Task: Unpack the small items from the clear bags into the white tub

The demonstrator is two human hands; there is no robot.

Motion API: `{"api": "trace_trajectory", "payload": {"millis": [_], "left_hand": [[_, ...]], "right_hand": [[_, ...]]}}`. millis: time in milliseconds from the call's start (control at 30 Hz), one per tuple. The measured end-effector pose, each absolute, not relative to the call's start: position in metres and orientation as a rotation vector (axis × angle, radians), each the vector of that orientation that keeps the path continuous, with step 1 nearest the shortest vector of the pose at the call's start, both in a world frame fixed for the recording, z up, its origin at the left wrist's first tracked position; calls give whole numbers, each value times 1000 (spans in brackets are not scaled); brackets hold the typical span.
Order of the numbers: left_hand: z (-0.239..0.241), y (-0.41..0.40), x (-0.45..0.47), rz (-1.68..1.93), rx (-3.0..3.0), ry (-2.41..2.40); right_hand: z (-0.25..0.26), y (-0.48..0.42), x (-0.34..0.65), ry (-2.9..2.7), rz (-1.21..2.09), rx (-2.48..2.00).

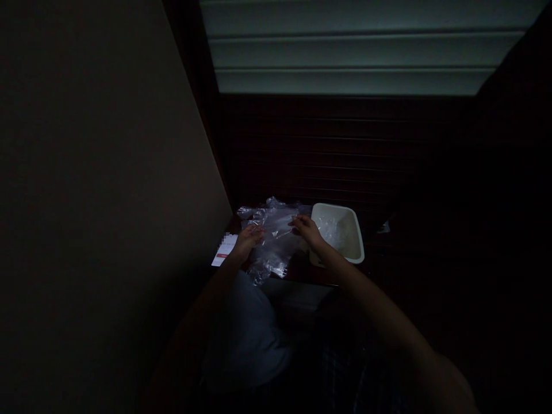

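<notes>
A plain pale wall (pixel 107 172) filled the whole left side, dim in the poor light. Far ahead, a slatted blind (pixel 353 52) let in a greyish glow, with dark wooden panelling (pixel 323 149) below it. On the dark counter (pixel 375 244) a white rectangular tub (pixel 359 248) sat to the right, something clear and crinkled lying inside it. A white slip of paper (pixel 224 250) with a red strip lay at the left edge, against the wall. Farther right, a small pale scrap (pixel 383 227) showed, too dim to make out.

A dim room around you: pale wall (pixel 86 172) on your left, dark slatted panelling (pixel 328 149) ahead, faintly lit blind (pixel 357 52) above.
</notes>
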State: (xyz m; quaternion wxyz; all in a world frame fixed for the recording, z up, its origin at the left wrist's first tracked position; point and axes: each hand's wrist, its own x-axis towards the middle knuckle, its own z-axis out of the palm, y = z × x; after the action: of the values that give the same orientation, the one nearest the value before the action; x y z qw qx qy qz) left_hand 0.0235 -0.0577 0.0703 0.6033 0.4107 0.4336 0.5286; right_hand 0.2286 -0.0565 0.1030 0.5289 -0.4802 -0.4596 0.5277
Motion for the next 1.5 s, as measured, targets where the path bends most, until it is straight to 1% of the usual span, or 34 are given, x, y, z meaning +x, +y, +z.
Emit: {"api": "trace_trajectory", "payload": {"millis": [367,567,767,1133,1300,1500], "left_hand": [[65,-49,15,1319,1034,975],[79,-52,14,1251,1042,921],[87,-54,13,1085,1096,953],[84,-47,12,1218,1134,1125],[83,-44,10,1265,1114,1102],[87,-51,8,1142,1123,988]], "right_hand": [[103,-58,233,-1334,1232,-1207],[101,-54,228,-1189,1313,-1132],[99,-52,232,-1156,1343,-1167],[110,-61,233,-1336,1275,-1137],[108,-58,232,-1353,1228,-1148],[104,-54,236,-1230,1267,-1154]]}}
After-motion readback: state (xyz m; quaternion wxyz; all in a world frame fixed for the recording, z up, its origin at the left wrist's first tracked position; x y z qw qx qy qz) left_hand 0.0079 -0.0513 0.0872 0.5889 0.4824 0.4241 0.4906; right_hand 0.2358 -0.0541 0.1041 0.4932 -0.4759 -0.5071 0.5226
